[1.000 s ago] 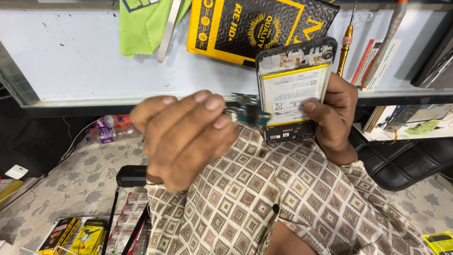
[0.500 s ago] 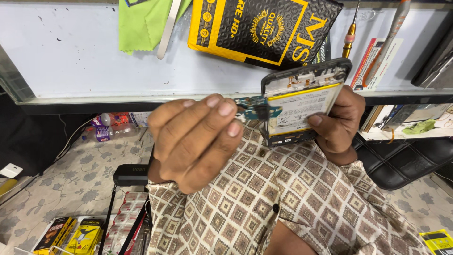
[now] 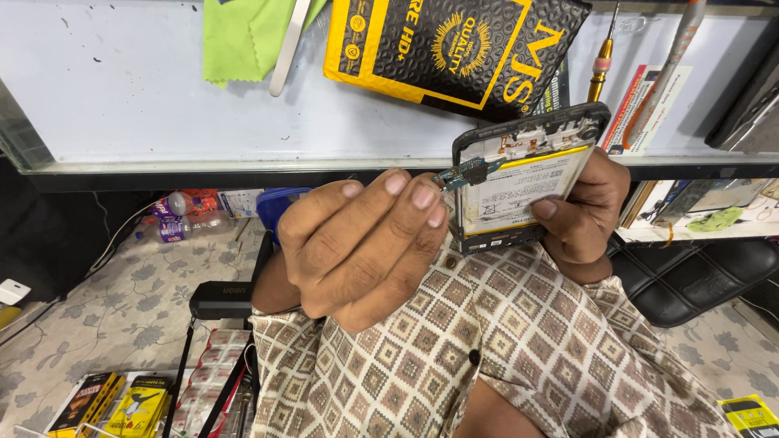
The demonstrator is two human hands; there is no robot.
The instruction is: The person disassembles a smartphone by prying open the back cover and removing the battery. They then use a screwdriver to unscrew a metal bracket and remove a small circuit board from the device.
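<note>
The right hand (image 3: 588, 215) holds an opened black smartphone with its back cover off (image 3: 523, 174), so that the white battery with a yellow edge inside faces the camera; the fingers wrap around the far side and the thumb presses on the near edge, and this grip keeps the open side turned toward the eyes and steady in the air above the lap, in front of the table edge. The left hand (image 3: 365, 243) is raised just beside the phone; its fingertips (image 3: 422, 195) are pressed together and pinch a small green circuit board with a thin flex strip (image 3: 469, 172), which touches the left side of the phone frame; I judge the narrow pinch is used because the piece is tiny and delicate. Whether the small board is attached to the phone or already free, I cannot tell. On the pale grey work table (image 3: 162, 105) behind lie a black and yellow padded package (image 3: 454, 45), a green cloth (image 3: 243, 32) and a slim screwdriver with a golden collar (image 3: 602, 61); they rest close, probably to stay within reach.
</note>
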